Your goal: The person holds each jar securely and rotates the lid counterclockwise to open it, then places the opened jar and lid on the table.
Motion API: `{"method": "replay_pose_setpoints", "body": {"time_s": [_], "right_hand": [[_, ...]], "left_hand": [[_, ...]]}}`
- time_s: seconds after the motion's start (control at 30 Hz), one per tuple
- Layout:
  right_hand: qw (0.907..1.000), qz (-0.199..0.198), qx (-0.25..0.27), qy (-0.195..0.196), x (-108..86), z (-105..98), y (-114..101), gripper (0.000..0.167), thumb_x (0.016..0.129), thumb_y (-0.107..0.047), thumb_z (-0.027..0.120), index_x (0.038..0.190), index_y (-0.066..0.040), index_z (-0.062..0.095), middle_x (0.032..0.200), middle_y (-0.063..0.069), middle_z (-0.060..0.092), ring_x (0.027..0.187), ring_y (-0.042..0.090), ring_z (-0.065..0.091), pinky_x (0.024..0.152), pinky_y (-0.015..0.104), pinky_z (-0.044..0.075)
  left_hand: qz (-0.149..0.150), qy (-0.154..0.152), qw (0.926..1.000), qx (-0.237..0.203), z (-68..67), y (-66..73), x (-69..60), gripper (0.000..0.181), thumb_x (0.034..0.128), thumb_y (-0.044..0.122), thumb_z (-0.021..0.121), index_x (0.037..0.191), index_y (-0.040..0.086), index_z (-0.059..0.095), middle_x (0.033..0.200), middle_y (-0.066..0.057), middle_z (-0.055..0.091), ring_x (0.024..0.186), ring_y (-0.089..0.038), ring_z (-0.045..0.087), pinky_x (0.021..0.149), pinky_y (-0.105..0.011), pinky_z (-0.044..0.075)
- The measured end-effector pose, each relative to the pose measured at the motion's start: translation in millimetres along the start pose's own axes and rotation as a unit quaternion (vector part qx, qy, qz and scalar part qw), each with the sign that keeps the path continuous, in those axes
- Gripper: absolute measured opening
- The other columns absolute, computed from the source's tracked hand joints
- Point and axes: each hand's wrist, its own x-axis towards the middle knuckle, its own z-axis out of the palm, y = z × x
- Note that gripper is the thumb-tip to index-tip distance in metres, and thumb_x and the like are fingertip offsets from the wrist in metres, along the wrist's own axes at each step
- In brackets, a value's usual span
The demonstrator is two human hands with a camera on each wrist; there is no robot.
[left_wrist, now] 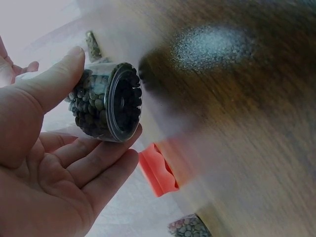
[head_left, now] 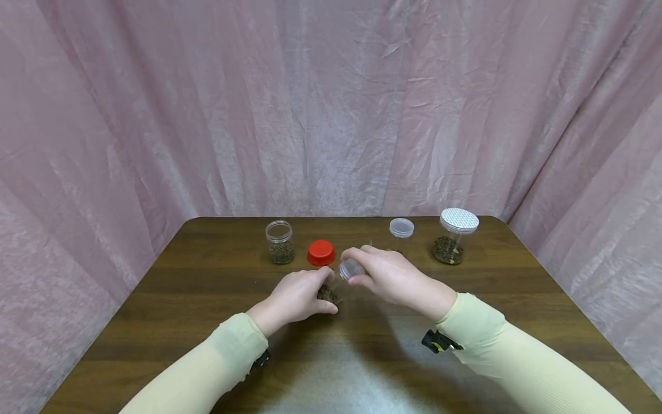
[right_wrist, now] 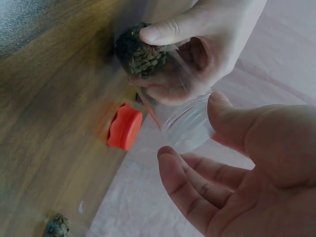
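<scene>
My left hand [head_left: 296,294] grips the lower part of a clear jar [left_wrist: 96,106], thumb on one side and fingers on the other. Small greenish-brown grains [right_wrist: 145,57] lie in its bottom end. The jar is tilted, with its base facing the camera in the left wrist view. At its other end sits a translucent screw lid [head_left: 350,269], held between the thumb and fingers of my right hand [head_left: 388,276]. Whether the lid is fully screwed down I cannot tell. Just beyond the hands, a red lid [head_left: 320,253] with a scalloped edge rests on the table.
Farther left stands an uncapped clear jar [head_left: 280,244] of grains. Behind my right hand is a jar with a translucent lid [head_left: 401,227], partly hidden. A larger grain jar [head_left: 449,248] with a white patterned lid stands at the right. Pink curtains [head_left: 331,115] hang behind the wooden table [head_left: 207,299].
</scene>
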Motion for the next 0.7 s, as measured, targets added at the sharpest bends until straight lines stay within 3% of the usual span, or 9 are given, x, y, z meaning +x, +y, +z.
{"method": "replay_pose_setpoints", "body": {"time_s": [0.57, 0.7], "right_hand": [[0.9998, -0.004, 0.016, 0.012, -3.2, 2.4, 1.1, 0.048, 0.097, -0.019, 0.087, 0.14, -0.019, 0.066, 0.13, 0.002, 0.072, 0.108, 0.024, 0.073, 0.087, 0.055, 0.059], [0.9997, 0.01, 0.015, 0.014, -2.6, 0.7, 0.9, 0.044, 0.101, -0.029, 0.083, 0.141, -0.019, 0.067, 0.128, 0.003, 0.072, 0.105, 0.023, 0.073, 0.087, 0.053, 0.06]], "left_hand": [[-0.001, -0.004, 1.0, 0.005, 0.2, -0.9, 1.5, 0.057, 0.0874, 0.035, 0.097, 0.129, 0.01, 0.067, 0.115, -0.003, 0.077, 0.098, -0.027, 0.076, 0.088, -0.047, 0.06], [0.003, -0.001, 1.0, 0.004, 0.2, -0.9, 1.1, 0.056, 0.0873, 0.034, 0.097, 0.128, 0.01, 0.067, 0.115, -0.003, 0.078, 0.098, -0.026, 0.076, 0.087, -0.047, 0.06]]}}
